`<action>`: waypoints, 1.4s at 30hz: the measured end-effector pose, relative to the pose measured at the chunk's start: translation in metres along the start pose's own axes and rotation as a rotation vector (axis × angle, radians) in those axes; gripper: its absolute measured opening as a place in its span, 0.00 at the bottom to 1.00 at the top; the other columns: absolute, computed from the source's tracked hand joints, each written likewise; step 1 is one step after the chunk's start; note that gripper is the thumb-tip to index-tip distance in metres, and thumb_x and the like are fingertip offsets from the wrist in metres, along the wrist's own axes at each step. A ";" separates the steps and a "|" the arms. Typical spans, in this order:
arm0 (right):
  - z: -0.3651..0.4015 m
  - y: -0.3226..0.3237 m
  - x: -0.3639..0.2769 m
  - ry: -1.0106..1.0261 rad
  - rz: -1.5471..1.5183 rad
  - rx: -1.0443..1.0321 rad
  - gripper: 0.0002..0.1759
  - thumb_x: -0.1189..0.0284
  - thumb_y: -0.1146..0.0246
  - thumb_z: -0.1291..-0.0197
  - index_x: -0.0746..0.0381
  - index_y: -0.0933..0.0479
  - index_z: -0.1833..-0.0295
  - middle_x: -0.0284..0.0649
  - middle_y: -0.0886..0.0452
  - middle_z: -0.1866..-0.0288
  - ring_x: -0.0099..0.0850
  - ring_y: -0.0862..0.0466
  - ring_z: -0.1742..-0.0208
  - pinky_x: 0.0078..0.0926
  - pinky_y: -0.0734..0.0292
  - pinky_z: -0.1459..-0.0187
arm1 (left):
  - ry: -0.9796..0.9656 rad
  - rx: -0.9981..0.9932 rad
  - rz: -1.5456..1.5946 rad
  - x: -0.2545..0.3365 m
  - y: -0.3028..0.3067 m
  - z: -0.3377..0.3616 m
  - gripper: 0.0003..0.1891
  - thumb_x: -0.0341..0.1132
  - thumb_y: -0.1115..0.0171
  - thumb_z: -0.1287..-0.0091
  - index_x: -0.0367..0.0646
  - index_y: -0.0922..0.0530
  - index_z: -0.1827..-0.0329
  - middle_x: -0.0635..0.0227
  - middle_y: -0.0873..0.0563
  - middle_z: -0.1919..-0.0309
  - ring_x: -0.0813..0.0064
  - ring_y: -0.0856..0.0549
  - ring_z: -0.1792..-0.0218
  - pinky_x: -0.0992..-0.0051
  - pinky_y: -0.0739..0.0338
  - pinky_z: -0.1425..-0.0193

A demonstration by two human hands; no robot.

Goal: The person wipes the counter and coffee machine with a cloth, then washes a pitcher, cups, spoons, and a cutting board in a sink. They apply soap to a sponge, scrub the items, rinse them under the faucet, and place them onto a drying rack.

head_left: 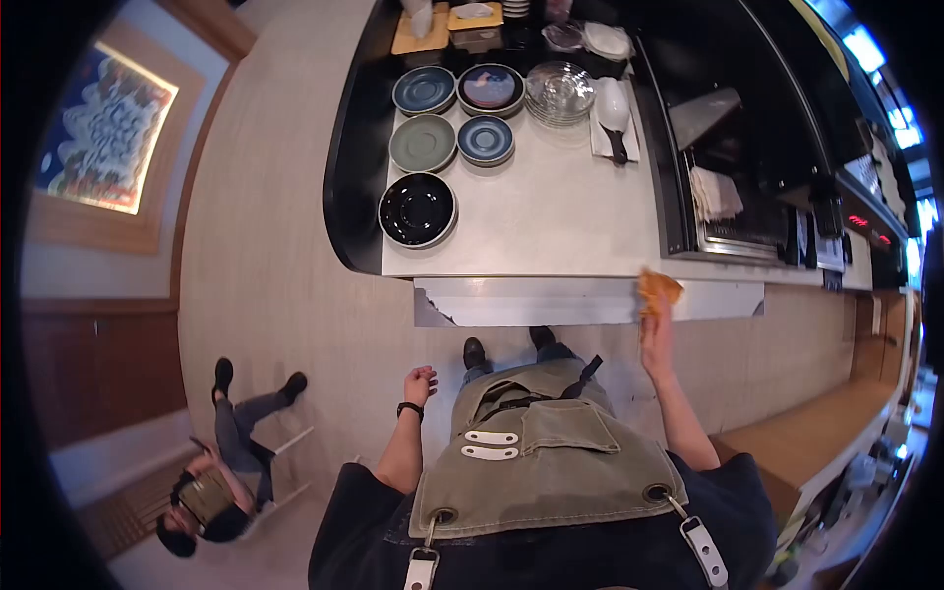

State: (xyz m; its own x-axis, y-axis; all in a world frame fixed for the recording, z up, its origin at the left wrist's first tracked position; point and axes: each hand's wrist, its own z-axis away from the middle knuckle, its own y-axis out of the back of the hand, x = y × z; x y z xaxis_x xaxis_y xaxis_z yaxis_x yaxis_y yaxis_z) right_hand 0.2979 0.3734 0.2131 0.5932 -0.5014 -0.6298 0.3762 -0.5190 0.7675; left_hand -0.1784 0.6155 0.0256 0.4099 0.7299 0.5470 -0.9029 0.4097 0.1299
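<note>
My right hand [656, 344] is closed on an orange cloth [660, 291], which rests at the front edge of the counter, above a pale front panel [551, 301]. My left hand [421, 384] hangs in the air before my apron, holding nothing, its fingers loosely curled and slightly apart. On the white counter [551, 231] stand a black bowl [417, 209], a grey-green plate [423, 144], blue plates [486, 140] and a stack of clear glass plates [560, 93]. A white scoop with a black handle [614, 118] lies on a white cloth to their right.
Black equipment [747, 118] stands along the counter's right, with folded cloths [715, 194] in front. Wooden trays [421, 29] sit at the back. A seated person [221, 482] is at lower left, holding a phone-like object. A wooden bench or cabinet [811, 433] stands at right.
</note>
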 end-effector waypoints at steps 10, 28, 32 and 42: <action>-0.001 -0.232 -0.133 0.286 0.070 -0.306 0.25 0.77 0.43 0.44 0.62 0.27 0.37 0.52 0.23 0.39 0.50 0.28 0.33 0.50 0.45 0.25 | 0.064 -0.033 -0.118 -0.021 0.096 -0.004 0.14 0.40 0.40 0.27 0.42 0.22 0.45 0.64 0.13 0.53 0.69 0.13 0.59 0.68 0.17 0.60; -0.015 -0.024 0.104 -0.133 0.487 -0.012 0.29 0.58 0.52 0.26 0.53 0.36 0.23 0.37 0.36 0.21 0.37 0.43 0.18 0.48 0.56 0.20 | 0.074 -0.116 -0.376 0.052 -0.006 0.001 0.14 0.33 0.41 0.31 0.44 0.24 0.44 0.61 0.14 0.50 0.62 0.14 0.53 0.62 0.17 0.53; -0.032 0.056 0.221 -0.240 0.597 0.103 0.28 0.55 0.53 0.26 0.56 0.30 0.27 0.39 0.34 0.23 0.37 0.45 0.18 0.47 0.59 0.20 | -0.043 -0.116 -0.341 0.071 -0.071 0.021 0.13 0.34 0.42 0.29 0.44 0.23 0.44 0.62 0.15 0.50 0.63 0.14 0.53 0.63 0.17 0.53; -0.071 0.128 0.353 -0.655 0.497 0.278 0.32 0.52 0.63 0.24 0.55 0.39 0.22 0.37 0.46 0.17 0.38 0.54 0.15 0.48 0.64 0.19 | 0.041 -0.061 -0.316 -0.015 -0.076 0.081 0.11 0.38 0.42 0.26 0.47 0.23 0.45 0.65 0.14 0.51 0.68 0.14 0.54 0.63 0.17 0.54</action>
State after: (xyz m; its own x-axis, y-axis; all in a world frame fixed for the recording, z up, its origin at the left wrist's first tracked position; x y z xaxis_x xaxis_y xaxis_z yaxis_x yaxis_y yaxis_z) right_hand 0.6064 0.1795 0.0970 0.0817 -0.9682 -0.2365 -0.0562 -0.2414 0.9688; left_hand -0.1258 0.5293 0.0742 0.6750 0.5821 0.4533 -0.7210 0.6508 0.2379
